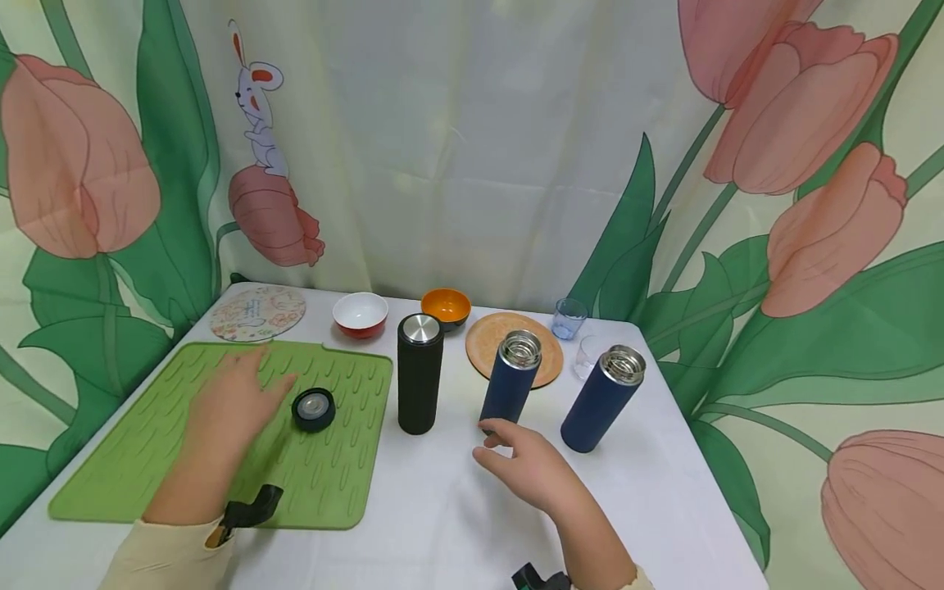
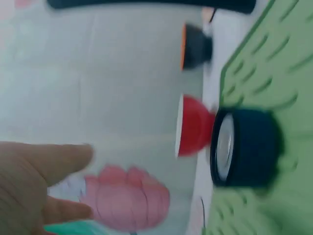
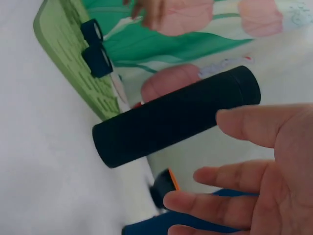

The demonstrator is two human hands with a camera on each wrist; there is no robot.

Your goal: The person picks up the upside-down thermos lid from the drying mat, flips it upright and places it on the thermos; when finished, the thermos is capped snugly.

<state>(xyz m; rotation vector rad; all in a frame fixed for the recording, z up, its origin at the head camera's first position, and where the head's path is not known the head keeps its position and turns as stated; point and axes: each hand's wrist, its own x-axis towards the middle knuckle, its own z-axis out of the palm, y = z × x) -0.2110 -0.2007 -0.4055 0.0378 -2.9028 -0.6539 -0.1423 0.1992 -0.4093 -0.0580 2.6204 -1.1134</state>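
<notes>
I see the left hand (image 1: 232,400) released, a black, silver-centred lid (image 1: 313,410) at its three o'clock, the right hand (image 1: 528,465) released, a navy, steel-mouthed flask (image 1: 509,383) at twelve.

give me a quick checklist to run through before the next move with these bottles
1. Left hand empty: ok, it grips nothing above the green mat.
2. Right hand empty: ok, it holds nothing; whether a fingertip touches the nearer blue bottle cannot be told.
3. Black bottle upright and capped: ok.
4. Both blue bottles upright and capped: not ok, both stand upright, but that one and the right-hand blue bottle have open mouths.
5. Two dark lids on the mat: ok, the right wrist view shows both.
6. Blue bottles empty inside: cannot tell.
</notes>
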